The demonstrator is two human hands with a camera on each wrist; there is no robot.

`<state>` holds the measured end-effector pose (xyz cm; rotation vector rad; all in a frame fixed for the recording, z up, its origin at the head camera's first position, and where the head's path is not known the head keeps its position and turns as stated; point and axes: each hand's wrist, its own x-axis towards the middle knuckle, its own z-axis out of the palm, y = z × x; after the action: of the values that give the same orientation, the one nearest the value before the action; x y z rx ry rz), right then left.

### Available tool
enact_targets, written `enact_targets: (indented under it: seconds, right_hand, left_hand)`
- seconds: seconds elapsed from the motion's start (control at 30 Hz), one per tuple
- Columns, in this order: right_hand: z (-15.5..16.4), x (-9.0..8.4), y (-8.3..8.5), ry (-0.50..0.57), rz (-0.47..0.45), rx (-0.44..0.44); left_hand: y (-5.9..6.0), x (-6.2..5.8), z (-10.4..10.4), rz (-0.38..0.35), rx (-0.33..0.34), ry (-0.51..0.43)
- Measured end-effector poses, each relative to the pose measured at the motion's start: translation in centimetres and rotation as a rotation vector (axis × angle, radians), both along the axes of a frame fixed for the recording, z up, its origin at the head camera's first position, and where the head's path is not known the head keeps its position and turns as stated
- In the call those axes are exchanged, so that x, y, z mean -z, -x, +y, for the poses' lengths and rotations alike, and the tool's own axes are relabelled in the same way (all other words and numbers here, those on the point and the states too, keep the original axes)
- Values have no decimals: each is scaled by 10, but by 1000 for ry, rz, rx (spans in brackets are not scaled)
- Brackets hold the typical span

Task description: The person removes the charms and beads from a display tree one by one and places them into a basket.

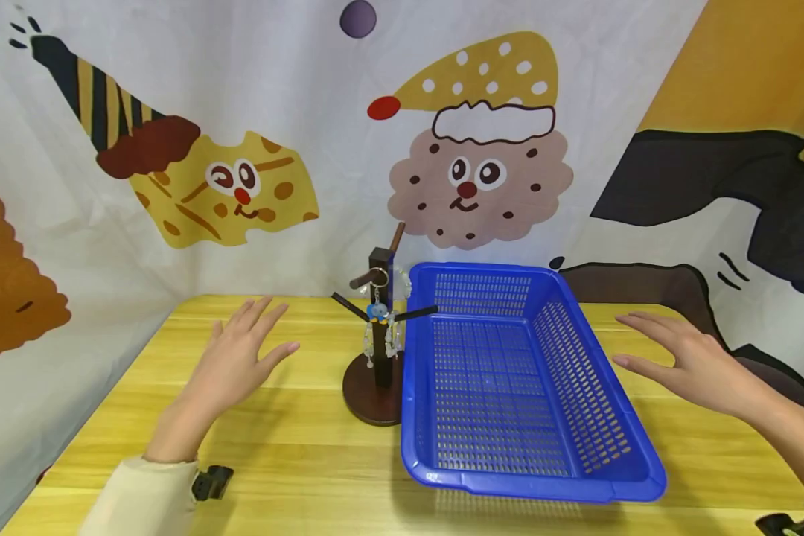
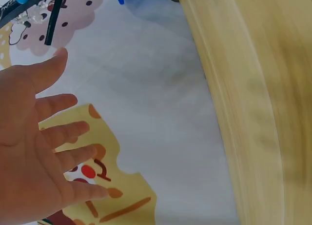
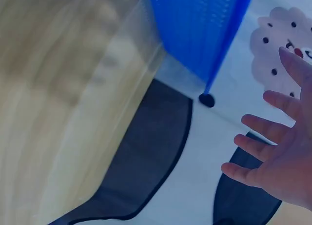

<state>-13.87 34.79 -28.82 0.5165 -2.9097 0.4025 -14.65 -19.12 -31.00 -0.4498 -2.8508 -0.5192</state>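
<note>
Standing on the yellow table (image 1: pixel 295 461), a brown wooden stand (image 1: pixel 380 350) with a little keychain (image 1: pixel 378 311) hung on it is seen just beside a blue basket (image 1: pixel 509 372). The left hand (image 1: pixel 237 357) is held flat with fingers spread, left of the stand, with nothing held. The right hand (image 1: pixel 683 357) is also spread wide, right of the basket.

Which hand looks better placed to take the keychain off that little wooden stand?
Probably the left hand. It hovers open on the stand's side of the table, with nothing between. The right hand, also open, would have to cross over the blue basket to get to the keychain.
</note>
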Motion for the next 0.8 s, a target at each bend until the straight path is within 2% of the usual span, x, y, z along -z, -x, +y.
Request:
enact_targets:
  seconds: [0.17,0.37,0.57,0.8]
  right_hand:
    - [-19,-9,3,4,52,-82]
    - [-42,-16,5,-3,44,-141]
    - [-58,-20,7,-7,13,-197]
    - [-73,-21,10,-14,16,-277]
  left_hand:
    - [11,0,13,14,52,-125]
    - [23,-5,28,-20,84,-305]
    - [32,-13,44,-74,65,-482]
    - [40,-17,52,-92,21,-542]
